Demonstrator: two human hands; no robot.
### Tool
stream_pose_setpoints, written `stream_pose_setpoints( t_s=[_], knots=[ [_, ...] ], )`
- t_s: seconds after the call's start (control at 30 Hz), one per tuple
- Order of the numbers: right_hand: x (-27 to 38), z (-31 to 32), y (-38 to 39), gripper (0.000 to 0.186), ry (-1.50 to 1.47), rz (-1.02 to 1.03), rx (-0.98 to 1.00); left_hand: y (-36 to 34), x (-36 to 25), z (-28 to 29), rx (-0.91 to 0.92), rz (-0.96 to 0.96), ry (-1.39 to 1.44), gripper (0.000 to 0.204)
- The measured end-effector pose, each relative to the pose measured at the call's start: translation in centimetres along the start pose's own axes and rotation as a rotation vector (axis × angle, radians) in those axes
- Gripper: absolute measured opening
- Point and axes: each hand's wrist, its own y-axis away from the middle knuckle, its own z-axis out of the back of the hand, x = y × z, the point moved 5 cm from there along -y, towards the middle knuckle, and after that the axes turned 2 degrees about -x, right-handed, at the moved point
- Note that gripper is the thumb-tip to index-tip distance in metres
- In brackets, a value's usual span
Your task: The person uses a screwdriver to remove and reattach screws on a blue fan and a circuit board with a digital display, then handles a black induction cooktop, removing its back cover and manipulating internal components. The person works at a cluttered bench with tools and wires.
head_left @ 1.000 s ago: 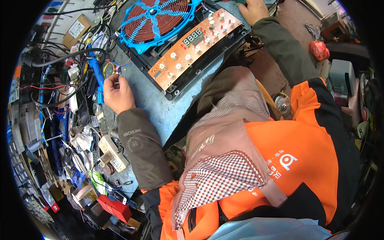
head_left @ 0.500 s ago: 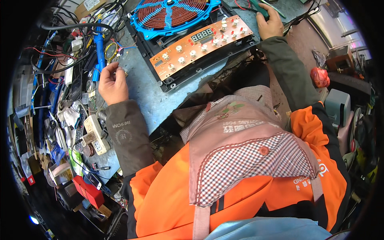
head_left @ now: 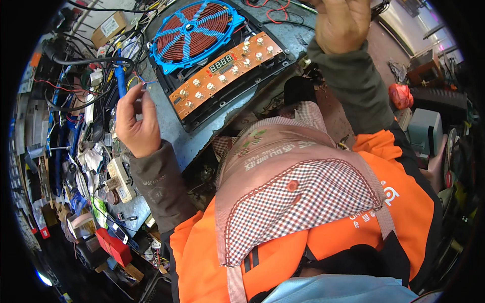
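Faintly, lettering (head_left: pixel 155 180) marks sleeve (head_left: pixel 164 201) behind left hand (head_left: pixel 136 123).

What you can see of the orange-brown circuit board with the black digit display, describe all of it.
The long orange-brown circuit board carries a black rectangular digit display, apparently unlit, round whitish components along its length and small red parts. It lies component side up on a black plastic base, slanting up toward the right of the view, beside a round brown coil in a blue spoked frame. Fastenings cannot be made out.

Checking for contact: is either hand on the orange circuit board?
No, the orange circuit board lies between the left hand and right hand, apart from both.
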Motion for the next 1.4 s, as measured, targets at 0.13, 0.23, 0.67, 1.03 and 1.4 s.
stream_pose_setpoints(
  t_s=[0.13,0.23,0.67,1.03,1.4],
  knots=[
    [1.7,-4.9,-0.5,0.043,-0.152,0.022,0.195,-1.5,-5.1,-2.9,0.137,-0.153,-0.004,0.033],
    [1.8,-8.6,0.6,0.045,-0.264,0.054,0.333,-1.9,-6.7,-3.3,0.259,-0.255,-0.053,0.033],
    [2.6,-14.2,-0.8,0.01,-0.108,0.036,0.507,-1.7,-6.7,-2.2,0.293,-0.301,-0.108,0.03],
    [0.9,-17.6,0.4,0.059,0.107,-0.052,0.652,-0.6,-2.4,-1.8,0.237,-0.12,-0.116,0.032],
    [-2.0,-22.4,2.7,0.066,0.163,0.083,0.899,0.9,1.9,-3.1,0.284,-0.121,-0.124,0.024]
  ],
)
